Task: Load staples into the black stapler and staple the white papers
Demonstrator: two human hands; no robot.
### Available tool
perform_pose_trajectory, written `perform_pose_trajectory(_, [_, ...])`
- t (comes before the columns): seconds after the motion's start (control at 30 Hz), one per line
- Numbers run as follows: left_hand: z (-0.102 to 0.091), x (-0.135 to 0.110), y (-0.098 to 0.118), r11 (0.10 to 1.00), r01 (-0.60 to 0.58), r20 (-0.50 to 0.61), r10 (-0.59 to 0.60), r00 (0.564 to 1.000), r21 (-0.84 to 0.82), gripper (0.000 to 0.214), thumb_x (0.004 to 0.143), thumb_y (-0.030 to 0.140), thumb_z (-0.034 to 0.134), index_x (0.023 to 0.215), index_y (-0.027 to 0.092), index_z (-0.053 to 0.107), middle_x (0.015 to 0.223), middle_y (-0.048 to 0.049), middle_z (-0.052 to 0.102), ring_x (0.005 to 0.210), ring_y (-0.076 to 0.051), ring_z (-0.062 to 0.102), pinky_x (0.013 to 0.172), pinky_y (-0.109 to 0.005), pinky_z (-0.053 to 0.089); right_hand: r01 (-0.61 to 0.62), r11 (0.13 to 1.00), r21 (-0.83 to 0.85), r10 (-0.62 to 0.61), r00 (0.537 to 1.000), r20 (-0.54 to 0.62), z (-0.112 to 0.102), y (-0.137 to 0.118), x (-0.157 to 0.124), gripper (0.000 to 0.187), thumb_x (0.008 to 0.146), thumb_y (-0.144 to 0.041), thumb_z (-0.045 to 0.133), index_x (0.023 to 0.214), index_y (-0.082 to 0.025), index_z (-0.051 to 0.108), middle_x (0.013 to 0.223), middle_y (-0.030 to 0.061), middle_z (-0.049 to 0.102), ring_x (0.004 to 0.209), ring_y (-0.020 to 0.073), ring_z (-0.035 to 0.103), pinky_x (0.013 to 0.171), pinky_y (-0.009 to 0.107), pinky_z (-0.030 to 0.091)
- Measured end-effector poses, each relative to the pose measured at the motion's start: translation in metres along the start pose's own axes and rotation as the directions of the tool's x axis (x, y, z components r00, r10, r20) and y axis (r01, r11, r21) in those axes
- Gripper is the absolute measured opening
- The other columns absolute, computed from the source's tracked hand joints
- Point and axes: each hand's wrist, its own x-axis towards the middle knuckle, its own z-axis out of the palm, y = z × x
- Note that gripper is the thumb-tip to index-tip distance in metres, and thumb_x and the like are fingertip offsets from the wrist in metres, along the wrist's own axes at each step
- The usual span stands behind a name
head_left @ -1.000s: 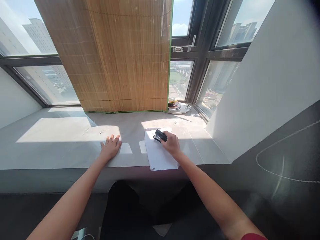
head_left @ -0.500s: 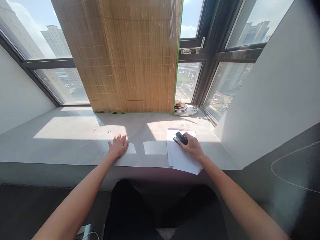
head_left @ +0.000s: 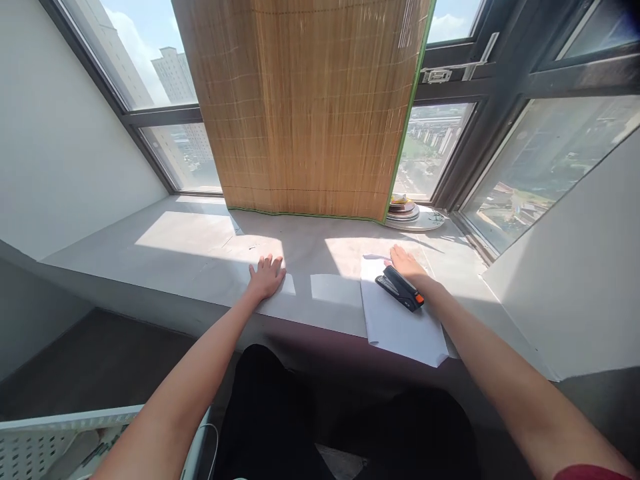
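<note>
A black stapler (head_left: 400,288) with an orange tip at its near end lies slantwise on white paper sheets (head_left: 395,327). The sheets' near edge hangs slightly over the front of the sill. Just beyond the stapler is my right hand (head_left: 409,265), open, with its fingers stretched out at the far edge of the paper and nothing gripped. The stapler partly covers its thumb side. My left hand (head_left: 268,276) rests flat on the pale window sill (head_left: 320,260), its fingers spread and holding nothing.
A bamboo blind (head_left: 320,113) hangs down to the back of the sill. Stacked plates (head_left: 407,217) stand at the back right, by the dark window frame (head_left: 500,133). On the lower left, a white perforated basket (head_left: 35,447) holds items; a white cable (head_left: 216,447) runs beside it.
My right hand has let go of the stapler, which now lies on the paper, and its fingers have straightened. The view has shifted, showing more of the basket. My left hand stays on the sill.
</note>
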Motion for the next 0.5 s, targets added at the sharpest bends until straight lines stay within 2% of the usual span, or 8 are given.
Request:
perform_pose_trajectory(0.1, [0.003, 0.002, -0.004, 0.998, 0.008, -0.007, -0.009, 1.000, -0.055, 0.060, 0.111, 0.050, 0.031, 0.165, 0.029, 0.044, 0.183, -0.0126, 0.025, 0.170, -0.041, 0.013, 0.130, -0.079, 0.014, -0.004, 1.000, -0.008, 0.005, 1.000, 0.020, 0.022, -0.033, 0.009, 0.068, 0.092, -0.056, 0.057, 0.149, -0.019, 0.067, 0.167, 0.0179, 0.052, 0.162, 0.0420, 0.040, 0.133, 0.067, 0.029])
perform_pose_trajectory(0.2, [0.004, 0.004, -0.007, 0.985, 0.040, -0.030, -0.045, 0.999, -0.171, 0.056, 0.111, 0.041, 0.031, 0.162, 0.027, 0.048, 0.182, -0.0114, 0.030, 0.170, -0.037, 0.016, 0.132, -0.076, 0.012, -0.033, 0.992, -0.120, 0.045, 0.994, 0.098, 0.046, -0.095, 0.020, 0.071, 0.100, -0.046, 0.046, 0.161, -0.011, 0.055, 0.176, 0.0195, 0.038, 0.167, 0.0384, 0.030, 0.136, 0.062, 0.021])
perform_pose_trajectory(0.27, [0.002, 0.005, -0.009, 0.955, 0.058, -0.068, -0.081, 0.994, -0.291, 0.051, 0.110, 0.035, 0.033, 0.155, 0.028, 0.056, 0.176, -0.0105, 0.042, 0.168, -0.035, 0.026, 0.133, -0.074, 0.014, -0.036, 0.981, -0.192, 0.069, 0.983, 0.169, 0.066, -0.143, 0.028, 0.072, 0.104, -0.041, 0.039, 0.166, -0.005, 0.045, 0.179, 0.0221, 0.029, 0.170, 0.0361, 0.023, 0.137, 0.059, 0.017])
perform_pose_trajectory(0.33, [-0.001, 0.006, -0.011, 0.909, 0.057, -0.121, -0.117, 0.986, -0.412, 0.048, 0.108, 0.029, 0.034, 0.146, 0.029, 0.063, 0.164, -0.0100, 0.058, 0.159, -0.033, 0.042, 0.134, -0.069, 0.021, -0.053, 0.975, -0.217, 0.093, 0.980, 0.177, 0.086, -0.188, 0.036, 0.072, 0.107, -0.037, 0.035, 0.167, 0.002, 0.038, 0.180, 0.0263, 0.023, 0.171, 0.0365, 0.019, 0.137, 0.060, 0.014])
perform_pose_trajectory(0.4, [-0.006, 0.004, -0.017, 0.873, 0.044, -0.164, -0.141, 0.976, -0.485, 0.047, 0.106, 0.025, 0.033, 0.141, 0.027, 0.065, 0.151, -0.0110, 0.067, 0.146, -0.029, 0.057, 0.131, -0.060, 0.035, -0.064, 0.975, -0.214, 0.099, 0.982, 0.159, 0.105, -0.225, 0.043, 0.070, 0.109, -0.034, 0.030, 0.168, 0.003, 0.035, 0.181, 0.0277, 0.021, 0.171, 0.0370, 0.015, 0.136, 0.064, 0.013])
perform_pose_trajectory(0.5, [-0.013, -0.003, -0.038, 0.907, 0.017, -0.212, -0.117, 0.970, -0.420, 0.050, 0.103, 0.019, 0.030, 0.140, 0.019, 0.064, 0.145, -0.0159, 0.069, 0.138, -0.027, 0.062, 0.122, -0.050, 0.048, -0.021, 0.979, -0.205, 0.061, 0.980, 0.191, 0.126, -0.263, 0.052, 0.066, 0.110, -0.028, 0.026, 0.170, -0.002, 0.033, 0.181, 0.0241, 0.024, 0.171, 0.0347, 0.017, 0.135, 0.065, 0.014])
